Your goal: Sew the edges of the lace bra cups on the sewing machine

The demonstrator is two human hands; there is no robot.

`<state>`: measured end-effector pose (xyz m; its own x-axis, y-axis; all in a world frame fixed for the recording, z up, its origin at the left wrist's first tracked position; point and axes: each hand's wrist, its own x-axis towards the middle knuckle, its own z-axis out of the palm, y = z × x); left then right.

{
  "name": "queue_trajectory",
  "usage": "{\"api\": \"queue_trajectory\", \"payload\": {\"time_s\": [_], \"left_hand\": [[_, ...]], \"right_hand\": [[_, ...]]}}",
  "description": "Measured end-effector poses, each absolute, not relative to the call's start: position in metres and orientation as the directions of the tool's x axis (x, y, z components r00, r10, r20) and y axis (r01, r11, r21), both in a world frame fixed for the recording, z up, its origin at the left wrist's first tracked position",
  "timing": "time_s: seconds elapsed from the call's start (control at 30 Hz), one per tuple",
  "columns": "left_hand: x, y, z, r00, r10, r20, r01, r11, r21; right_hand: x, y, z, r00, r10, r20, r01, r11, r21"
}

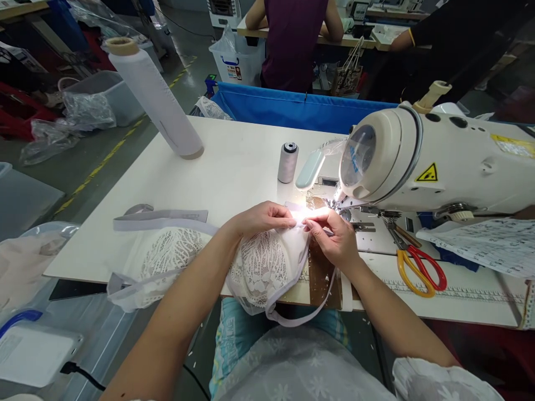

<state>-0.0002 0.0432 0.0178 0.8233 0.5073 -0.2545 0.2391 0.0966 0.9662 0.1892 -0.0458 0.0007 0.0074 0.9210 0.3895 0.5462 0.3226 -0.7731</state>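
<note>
A white lace bra (265, 264) with pale lilac edging lies across the front of the table, one cup between my arms and the other under my left forearm. My left hand (265, 218) pinches its upper edge. Close beside it, my right hand (334, 234) grips the same edge between thumb and fingers. Both hands are just in front of the needle area of a white sewing machine (384, 153), where a bright lamp washes out the detail. A lilac strap (305, 320) loops down over the table's front edge.
Scissors (418, 270) with yellow and red handles lie right of my right hand, near printed paper (489, 245). A small thread spool (288, 162) and a tall thread cone (154, 100) stand on the table (234, 161). Behind a blue cloth bin (288, 106) are two people.
</note>
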Motion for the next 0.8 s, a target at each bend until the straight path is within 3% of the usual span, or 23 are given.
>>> {"api": "queue_trajectory", "payload": {"time_s": [0.8], "left_hand": [[-0.0004, 0.043, 0.0184, 0.827, 0.503, -0.252, 0.256, 0.062, 0.965]], "right_hand": [[0.1867, -0.0439, -0.0023, 0.023, 0.961, 0.277, 0.467, 0.235, -0.853]]}}
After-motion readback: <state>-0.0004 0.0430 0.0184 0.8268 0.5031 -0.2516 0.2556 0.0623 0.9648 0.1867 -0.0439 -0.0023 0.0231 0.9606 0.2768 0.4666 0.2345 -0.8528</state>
